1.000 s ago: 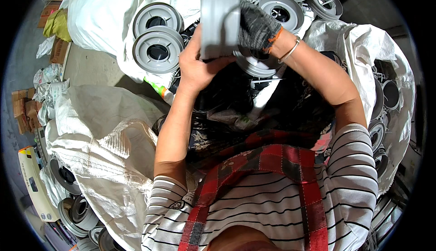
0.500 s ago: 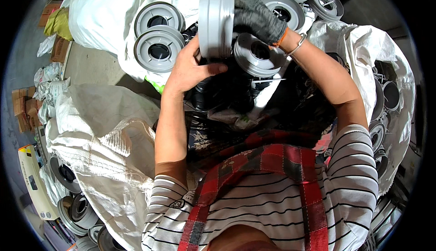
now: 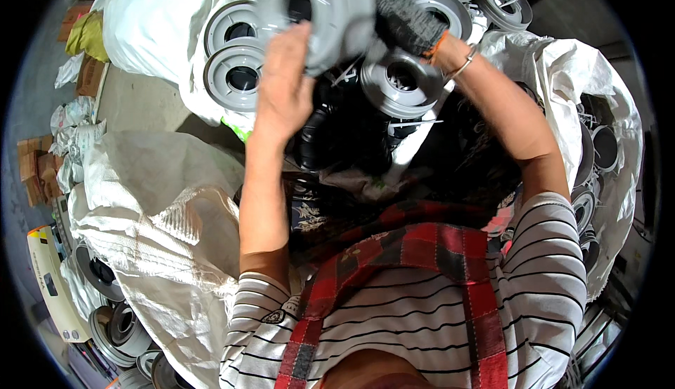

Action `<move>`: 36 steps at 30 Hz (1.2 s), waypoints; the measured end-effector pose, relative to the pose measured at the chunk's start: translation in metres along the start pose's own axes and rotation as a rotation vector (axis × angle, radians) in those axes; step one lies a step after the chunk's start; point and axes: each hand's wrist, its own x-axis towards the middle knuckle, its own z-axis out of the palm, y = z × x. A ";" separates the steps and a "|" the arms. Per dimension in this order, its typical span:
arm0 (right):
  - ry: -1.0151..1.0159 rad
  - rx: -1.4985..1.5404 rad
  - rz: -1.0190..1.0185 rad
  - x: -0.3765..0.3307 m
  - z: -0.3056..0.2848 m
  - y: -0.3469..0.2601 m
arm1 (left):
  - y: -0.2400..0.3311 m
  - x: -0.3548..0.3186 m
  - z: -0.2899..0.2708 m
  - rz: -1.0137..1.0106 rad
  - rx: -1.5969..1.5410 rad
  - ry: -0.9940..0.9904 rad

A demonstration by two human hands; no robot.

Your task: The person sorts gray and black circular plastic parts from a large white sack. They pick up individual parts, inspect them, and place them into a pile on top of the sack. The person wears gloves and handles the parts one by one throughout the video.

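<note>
A round grey plastic ring-shaped part [image 3: 349,13] with a dark centre hole is raised in front of me, blurred by motion. My left hand [image 3: 283,83], bare, grips its lower left edge. My right hand [image 3: 413,24], in a dark grey knit glove with an orange cuff, is at the part's right side; its fingertips are lost in shadow and behind the part. Below that glove sits another grey ring part [image 3: 403,83]. Two more, an upper grey ring [image 3: 223,17] and a lower grey ring [image 3: 219,79], lie left of my left hand on white sacking.
A full white sack [image 3: 151,27] lies at the far left, an opened woven sack [image 3: 162,185] nearer. More grey rings [image 3: 505,5] are piled at the far right. The right-hand sack [image 3: 622,107] holds several parts. Cardboard [image 3: 35,167] lies along the left.
The held ring part has swung from edge-on to showing its face and moved slightly left. My left hand has risen with it; my right hand has shifted slightly right and down.
</note>
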 end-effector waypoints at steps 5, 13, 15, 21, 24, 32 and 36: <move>0.393 -0.810 0.317 0.003 -0.065 0.034 | -0.054 -0.017 -0.024 -0.388 0.386 0.022; -0.413 -1.069 0.595 -0.040 -0.106 0.156 | -0.028 0.000 0.001 -0.636 -0.009 0.151; -0.455 -1.092 0.529 -0.034 -0.110 0.144 | -0.025 -0.002 0.012 -0.767 -0.392 0.179; 0.081 -0.430 0.349 0.013 -0.063 0.010 | 0.000 0.000 0.032 -0.962 -1.278 0.242; 0.099 -0.325 -0.082 0.016 -0.056 -0.025 | 0.010 0.004 0.024 -0.909 -1.642 0.178; -0.266 -0.858 0.555 -0.040 -0.062 0.119 | 0.008 0.006 0.015 -0.875 -1.177 0.271; -0.639 -1.002 0.500 -0.043 -0.042 0.106 | 0.009 0.004 0.010 -0.911 -1.202 0.312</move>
